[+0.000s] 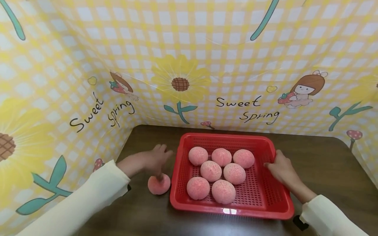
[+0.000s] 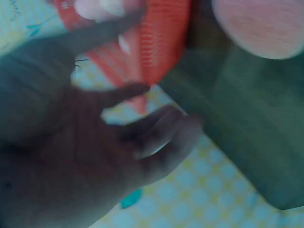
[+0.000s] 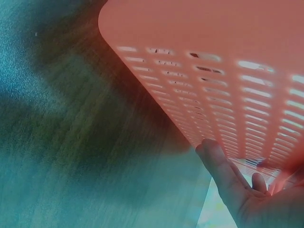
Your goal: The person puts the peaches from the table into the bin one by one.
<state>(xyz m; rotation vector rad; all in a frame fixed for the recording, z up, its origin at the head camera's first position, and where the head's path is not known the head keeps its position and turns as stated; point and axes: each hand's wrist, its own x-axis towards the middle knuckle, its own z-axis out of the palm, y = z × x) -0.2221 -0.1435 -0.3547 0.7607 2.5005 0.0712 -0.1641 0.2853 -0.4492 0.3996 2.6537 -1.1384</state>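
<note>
A red plastic basket [image 1: 273, 203] with slotted walls stands on the table, several pink, speckled peaches [image 1: 223, 191] inside it. My right hand [image 1: 284, 170] grips its right rim, thumb over the edge; in the right wrist view the fingers lie along the slotted outer wall. Left of the basket, a single peach [image 1: 155, 186] sits on the table. Over it is my left hand [image 1: 155, 159], one finger reaching down and overlapping the peach in the head view. The left wrist view shows that hand [image 2: 90, 142] with loosely spread fingers and nothing held in them; a peach [image 2: 263, 28] appears apart from it.
The dark wooden table [image 1: 319, 164] runs out on both sides of the basket. A yellow checked cloth [image 1: 189, 42] with flowers and lettering rises behind the table and along its left side, close to the left arm.
</note>
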